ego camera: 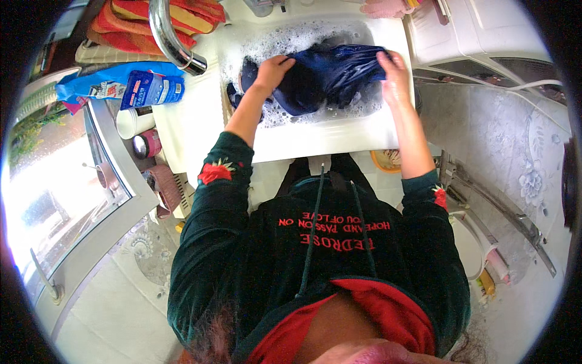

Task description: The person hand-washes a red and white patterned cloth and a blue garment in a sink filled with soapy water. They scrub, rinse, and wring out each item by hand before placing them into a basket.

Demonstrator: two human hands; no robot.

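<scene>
A wet navy-blue cloth garment (pixel 313 84) is stretched sideways between both hands over a white sink basin (pixel 313 139). My left hand (pixel 273 73) grips it at the left, thumb on top. My right hand (pixel 393 77) pinches its right end near the basin's right rim, where the fabric is drawn into long folds. Grey soapy water with white suds (pixel 282 45) surrounds the cloth. More dark wet fabric (pixel 249 75) lies in the water beyond my left wrist. The garment's underside is hidden.
A chrome faucet (pixel 170 41) arches over the basin's left side. Left of it are folded red-orange towels (pixel 127 27) and blue plastic pouches (pixel 152 88). A white cup (pixel 134 123) and a pink jar (pixel 148 143) sit beside the open window (pixel 100 173). A white appliance (pixel 495 32) stands at right.
</scene>
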